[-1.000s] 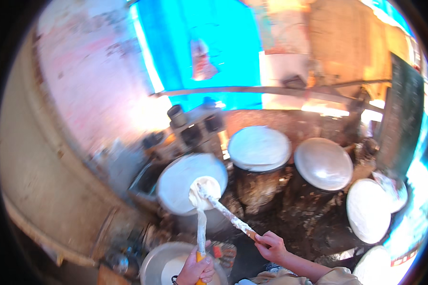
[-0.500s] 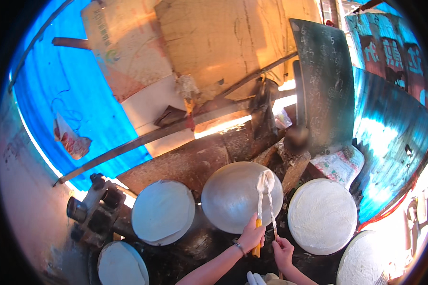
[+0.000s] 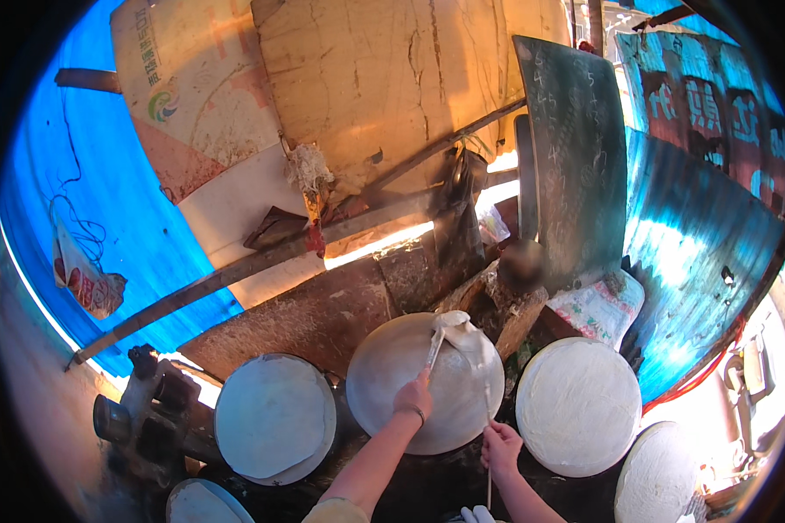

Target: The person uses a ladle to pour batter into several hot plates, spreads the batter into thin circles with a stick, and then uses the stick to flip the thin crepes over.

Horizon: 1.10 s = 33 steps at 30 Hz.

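A round, domed grey griddle (image 3: 384, 397) lies in front of me, mostly bare. My left hand (image 3: 412, 397) grips a narrow spatula (image 3: 435, 347) that reaches over the griddle, its far end covered with white batter (image 3: 453, 328). The batter sits near the griddle's far right side. My right hand (image 3: 501, 447) is closed round a thin wooden stick (image 3: 489, 490), its upper part pointing at the griddle's right side. Pale smears run toward the stick's far end, which I cannot make out clearly. A band circles my left wrist.
White batter sheets cover a round griddle (image 3: 275, 418) on the left and another (image 3: 577, 407) on the right. Further round plates (image 3: 208, 504) (image 3: 658, 475) stand nearer at both sides. Dark metal fittings (image 3: 153, 405) stand at far left. Behind are a bag (image 3: 597, 305) and a slanting pole (image 3: 192, 288).
My left hand has moved forward and left with the spatula, its batter-laden end shifting over the griddle. My right hand with the stick has shifted slightly left. The whole view has swung a little.
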Tool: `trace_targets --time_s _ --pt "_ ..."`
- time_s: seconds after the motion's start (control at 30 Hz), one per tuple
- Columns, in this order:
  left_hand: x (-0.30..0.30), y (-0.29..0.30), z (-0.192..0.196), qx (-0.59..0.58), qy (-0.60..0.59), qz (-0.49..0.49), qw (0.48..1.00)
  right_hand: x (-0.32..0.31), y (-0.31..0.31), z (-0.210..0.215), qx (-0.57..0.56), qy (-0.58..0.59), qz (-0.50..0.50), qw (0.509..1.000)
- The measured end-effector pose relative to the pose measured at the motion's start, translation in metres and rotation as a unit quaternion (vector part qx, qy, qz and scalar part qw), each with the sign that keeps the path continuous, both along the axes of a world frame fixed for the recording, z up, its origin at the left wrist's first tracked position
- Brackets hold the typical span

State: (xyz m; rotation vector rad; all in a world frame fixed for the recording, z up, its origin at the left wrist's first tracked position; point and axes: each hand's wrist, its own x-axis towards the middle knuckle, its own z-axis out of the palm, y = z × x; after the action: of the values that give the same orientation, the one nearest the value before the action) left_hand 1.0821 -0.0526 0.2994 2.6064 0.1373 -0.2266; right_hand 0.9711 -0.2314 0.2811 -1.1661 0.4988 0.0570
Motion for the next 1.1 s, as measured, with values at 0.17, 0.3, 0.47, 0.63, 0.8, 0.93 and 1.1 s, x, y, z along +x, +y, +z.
trace_targets --time_s 0.17,0.3,0.47,0.63,0.8,0.93,1.1 --pt "0.015 0.021 -0.007 -0.025 -0.014 0.017 0.999 0.004 0.054 -0.023 -0.010 0.008 -0.001 1.000" --pt "0.013 0.073 -0.032 -0.050 -0.102 0.064 0.991 0.030 0.042 -0.007 0.013 0.005 -0.010 1.000" --pt "0.018 0.090 -0.042 -0.278 -0.038 0.152 0.948 0.046 0.068 -0.032 -0.065 -0.021 0.043 0.997" --pt "-0.066 0.133 0.004 -0.506 0.067 0.238 0.826 0.083 0.028 -0.027 -0.087 -0.008 0.047 0.995" --pt "-0.144 0.132 0.026 -0.695 0.158 0.240 0.659 0.067 0.034 -0.012 -0.147 0.010 0.180 0.973" --pt "-0.218 0.122 0.097 -0.573 0.069 0.247 0.778 0.101 -0.026 0.001 -0.180 -0.003 0.177 0.968" --pt "-0.205 0.112 0.089 -0.627 0.142 0.255 0.722 0.110 -0.004 -0.007 -0.138 0.046 0.298 0.944"
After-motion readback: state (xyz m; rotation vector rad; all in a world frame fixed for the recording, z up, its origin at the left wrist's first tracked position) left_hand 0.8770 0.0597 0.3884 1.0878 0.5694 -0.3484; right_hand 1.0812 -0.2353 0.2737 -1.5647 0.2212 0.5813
